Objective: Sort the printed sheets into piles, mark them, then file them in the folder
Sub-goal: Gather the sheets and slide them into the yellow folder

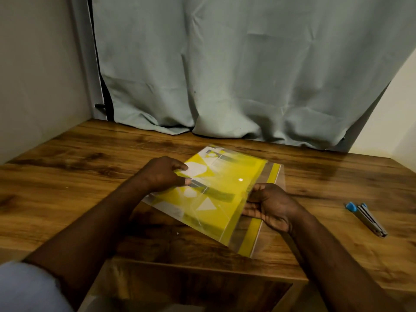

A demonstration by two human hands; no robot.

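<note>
A clear plastic folder (273, 174) with a yellow strip along its right side lies tilted on the wooden table (78, 167). Printed sheets (225, 183), yellow with white shapes and dark bars, sit partly inside it. My left hand (162, 175) pinches the left edge of the sheets between thumb and fingers. My right hand (267, 206) grips the folder's edge near the middle of its right side, fingers curled under the clear cover. The sheets' lower left corner sticks out over the table.
A marker (365, 218) with a blue cap lies on the table to the right of the folder. A grey-green curtain (247, 75) hangs behind the table's far edge. A wall (33, 75) closes the left side. The table's front edge runs below my forearms.
</note>
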